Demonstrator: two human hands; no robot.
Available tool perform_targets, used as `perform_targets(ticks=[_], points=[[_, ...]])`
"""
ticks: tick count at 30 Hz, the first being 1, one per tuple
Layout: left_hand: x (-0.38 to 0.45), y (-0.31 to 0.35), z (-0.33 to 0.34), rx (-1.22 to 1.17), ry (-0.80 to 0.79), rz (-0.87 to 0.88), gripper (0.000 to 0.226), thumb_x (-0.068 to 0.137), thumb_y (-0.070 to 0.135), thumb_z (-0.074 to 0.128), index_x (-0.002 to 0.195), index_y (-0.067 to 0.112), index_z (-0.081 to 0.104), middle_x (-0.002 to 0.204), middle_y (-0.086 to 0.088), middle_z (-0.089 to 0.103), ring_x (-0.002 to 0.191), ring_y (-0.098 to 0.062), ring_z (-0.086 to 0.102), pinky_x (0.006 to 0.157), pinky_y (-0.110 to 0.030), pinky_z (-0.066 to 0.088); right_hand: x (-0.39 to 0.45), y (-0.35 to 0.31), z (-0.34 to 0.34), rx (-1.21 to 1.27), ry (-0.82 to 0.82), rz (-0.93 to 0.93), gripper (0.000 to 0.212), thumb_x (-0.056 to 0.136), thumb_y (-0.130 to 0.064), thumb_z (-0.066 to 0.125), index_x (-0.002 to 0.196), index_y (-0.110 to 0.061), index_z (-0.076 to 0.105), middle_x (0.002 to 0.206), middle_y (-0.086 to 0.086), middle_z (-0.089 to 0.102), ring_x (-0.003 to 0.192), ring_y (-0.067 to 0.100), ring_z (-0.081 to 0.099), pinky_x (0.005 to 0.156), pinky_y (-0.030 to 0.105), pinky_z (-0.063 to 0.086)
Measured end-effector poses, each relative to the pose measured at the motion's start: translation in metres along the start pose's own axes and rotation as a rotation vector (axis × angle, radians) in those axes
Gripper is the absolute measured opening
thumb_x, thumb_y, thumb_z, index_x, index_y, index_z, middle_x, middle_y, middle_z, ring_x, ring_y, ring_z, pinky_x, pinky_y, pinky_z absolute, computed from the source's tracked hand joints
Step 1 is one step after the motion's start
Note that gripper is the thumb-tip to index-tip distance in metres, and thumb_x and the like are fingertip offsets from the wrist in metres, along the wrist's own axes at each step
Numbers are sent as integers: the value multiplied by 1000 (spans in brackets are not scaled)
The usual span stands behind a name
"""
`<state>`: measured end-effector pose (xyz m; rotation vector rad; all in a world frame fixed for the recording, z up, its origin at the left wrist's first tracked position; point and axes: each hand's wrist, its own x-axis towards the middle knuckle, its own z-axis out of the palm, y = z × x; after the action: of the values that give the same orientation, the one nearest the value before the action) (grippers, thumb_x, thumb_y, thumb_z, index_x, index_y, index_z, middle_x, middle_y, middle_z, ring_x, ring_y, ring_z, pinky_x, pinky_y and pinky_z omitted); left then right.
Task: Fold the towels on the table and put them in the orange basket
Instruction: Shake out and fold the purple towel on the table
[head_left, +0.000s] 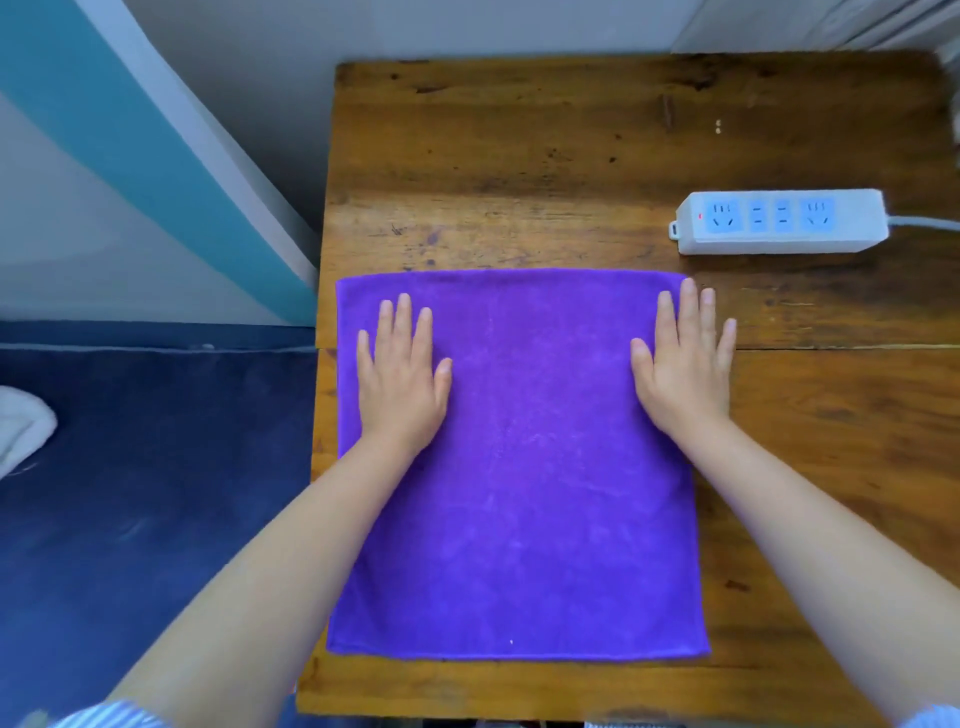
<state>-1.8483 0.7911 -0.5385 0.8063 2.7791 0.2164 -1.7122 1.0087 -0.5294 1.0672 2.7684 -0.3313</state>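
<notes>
Purple towel, plush and square, lies flat under both hands.

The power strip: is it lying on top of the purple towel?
No, the power strip lies on bare table beyond the purple towel, apart from it.

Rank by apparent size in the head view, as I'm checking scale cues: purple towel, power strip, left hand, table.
1. Table
2. Purple towel
3. Power strip and left hand: they look alike, so unranked.
</notes>
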Motion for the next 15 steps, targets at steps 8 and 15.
perform_targets(ticks=[8,15], points=[[-115,-14,29,52,-204,41,57,89,37,44,138,9,40,148,-16,31,138,-38,25,111,-52,20,-126,-32,38,-116,-49,-251,49,75,-28,53,119,-6,59,129,17,56,117,41,52,93,60,38],[-151,-59,28,15,-163,-143,60,94,40,38,144,9,26,154,-15,15,143,-35,9,114,-49,12,-155,17,44,-23,-69,-25,58,86,-33,32,138,-7,36,149,15,28,139,37,22,110,54,18]])
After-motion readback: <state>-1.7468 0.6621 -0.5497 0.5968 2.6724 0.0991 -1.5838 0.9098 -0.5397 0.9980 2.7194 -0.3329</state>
